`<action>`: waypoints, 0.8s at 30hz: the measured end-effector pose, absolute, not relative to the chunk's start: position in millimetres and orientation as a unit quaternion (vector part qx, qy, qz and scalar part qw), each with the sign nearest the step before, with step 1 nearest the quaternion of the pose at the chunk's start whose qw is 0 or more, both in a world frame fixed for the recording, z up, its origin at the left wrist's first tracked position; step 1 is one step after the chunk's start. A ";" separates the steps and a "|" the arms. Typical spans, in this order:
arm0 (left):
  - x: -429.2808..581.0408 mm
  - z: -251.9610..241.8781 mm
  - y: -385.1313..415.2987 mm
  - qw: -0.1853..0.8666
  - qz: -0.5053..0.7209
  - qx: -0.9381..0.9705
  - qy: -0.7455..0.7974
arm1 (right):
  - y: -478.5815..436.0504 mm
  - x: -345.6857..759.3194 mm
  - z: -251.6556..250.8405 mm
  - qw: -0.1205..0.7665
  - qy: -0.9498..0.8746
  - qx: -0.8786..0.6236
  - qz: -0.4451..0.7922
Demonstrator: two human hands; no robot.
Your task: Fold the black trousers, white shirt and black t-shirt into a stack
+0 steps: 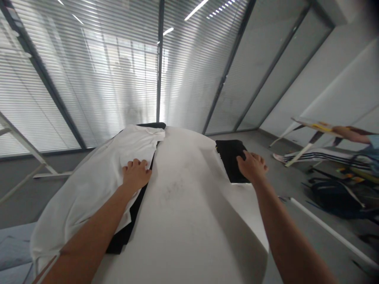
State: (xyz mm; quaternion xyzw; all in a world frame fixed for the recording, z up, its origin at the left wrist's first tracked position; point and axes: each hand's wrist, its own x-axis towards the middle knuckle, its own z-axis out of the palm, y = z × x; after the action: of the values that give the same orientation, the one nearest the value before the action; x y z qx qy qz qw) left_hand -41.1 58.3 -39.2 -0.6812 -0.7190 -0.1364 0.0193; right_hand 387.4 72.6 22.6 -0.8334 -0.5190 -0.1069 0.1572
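Observation:
A white garment (97,185) lies spread and wrinkled over the left side of the white table (183,221). Black edges of a flat piece (130,228) show from beneath it. On the garment's right edge is my left hand (137,173), its fingers bent down against the cloth. A black rectangular flat piece (231,161) lies by the table's right edge. My right hand (252,165) is at that piece's right side, thumb on top and fingers curled; their undersides are hidden.
Glass panels with blinds (124,79) stand beyond the table. At the right, another person's arm (349,133) reaches over a second table (314,125). A dark bag (334,197) and a white bar (331,232) are on that side. Pale blue cloth (14,248) lies lower left.

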 end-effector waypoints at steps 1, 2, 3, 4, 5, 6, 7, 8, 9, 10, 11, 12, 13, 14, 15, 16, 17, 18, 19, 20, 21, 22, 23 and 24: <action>-41.1 -39.6 58.3 0.023 -0.137 -0.682 -0.718 | 71.0 373.3 25.7 0.183 -0.530 -0.822 -0.103; -41.2 -39.9 58.3 0.025 -0.136 -0.683 -0.717 | 69.5 357.8 26.5 0.197 -0.550 -0.807 -0.090; -41.3 -40.1 58.4 0.026 -0.135 -0.683 -0.717 | 68.0 341.2 24.8 0.204 -0.580 -0.786 -0.071; -41.4 -40.2 58.6 0.024 -0.133 -0.684 -0.717 | 66.3 324.0 20.3 0.206 -0.612 -0.761 -0.051; -41.6 -40.1 58.9 0.020 -0.131 -0.685 -0.717 | 64.4 306.7 13.3 0.205 -0.641 -0.739 -0.038; -41.8 -39.9 59.1 0.016 -0.128 -0.685 -0.717 | 62.0 289.8 4.0 0.197 -0.673 -0.712 -0.031; -42.0 -39.6 59.4 0.013 -0.124 -0.685 -0.718 | 59.2 274.1 -6.9 0.187 -0.706 -0.682 -0.033; -42.0 -39.2 59.5 0.011 -0.121 -0.685 -0.718 | 56.1 260.1 -18.5 0.171 -0.732 -0.659 -0.041; -42.0 -38.7 59.6 0.010 -0.118 -0.685 -0.719 | 52.8 248.4 -29.9 0.153 -0.750 -0.642 -0.051; -41.8 -38.1 59.5 0.009 -0.116 -0.685 -0.720 | 49.6 239.3 -40.3 0.135 -0.762 -0.630 -0.061; -41.4 -37.4 59.3 0.009 -0.114 -0.684 -0.721 | 46.7 233.0 -48.8 0.118 -0.770 -0.623 -0.070; -40.9 -36.5 59.0 0.009 -0.112 -0.683 -0.722 | 44.4 229.4 -55.2 0.104 -0.777 -0.617 -0.073; -40.2 -35.6 58.6 0.008 -0.110 -0.682 -0.723 | 42.8 228.1 -59.3 0.094 -0.783 -0.611 -0.072; -39.5 -34.7 58.1 0.006 -0.106 -0.680 -0.725 | 41.9 228.5 -61.4 0.087 -0.787 -0.607 -0.070; -38.7 -33.8 57.7 0.005 -0.103 -0.678 -0.727 | 41.7 230.1 -62.0 0.082 -0.790 -0.604 -0.068; -37.9 -33.0 57.3 0.003 -0.099 -0.677 -0.730 | 42.0 232.2 -61.6 0.080 -0.791 -0.603 -0.067; -37.3 -32.4 56.9 0.002 -0.096 -0.675 -0.731 | 42.6 234.3 -60.8 0.079 -0.792 -0.602 -0.068; -36.7 -32.0 56.6 0.000 -0.094 -0.675 -0.732 | 43.3 236.0 -59.9 0.080 -0.792 -0.601 -0.069; -36.3 -31.8 56.4 0.002 -0.094 -0.674 -0.732 | 44.0 237.3 -59.3 0.081 -0.793 -0.600 -0.068; -36.0 -31.9 56.1 0.003 -0.094 -0.674 -0.732 | 44.5 238.1 -58.9 0.082 -0.794 -0.599 -0.066; -35.8 -32.1 55.9 0.005 -0.094 -0.675 -0.732 | 44.8 238.5 -58.9 0.083 -0.794 -0.598 -0.064; -35.7 -32.5 55.6 0.007 -0.095 -0.675 -0.732 | 44.9 238.5 -59.1 0.083 -0.795 -0.597 -0.062; -35.7 -33.0 55.3 0.009 -0.095 -0.676 -0.731 | 44.8 238.4 -59.4 0.083 -0.796 -0.597 -0.061; -35.8 -33.5 55.1 0.011 -0.095 -0.676 -0.730 | 44.6 238.2 -59.6 0.084 -0.796 -0.596 -0.061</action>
State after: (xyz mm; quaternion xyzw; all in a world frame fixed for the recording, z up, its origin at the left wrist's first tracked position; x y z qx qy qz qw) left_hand -35.8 55.1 -33.5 -0.6765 -0.7302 -0.0951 0.0111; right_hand 238.2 44.6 -59.6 -0.5959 -0.7964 -0.0606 0.0838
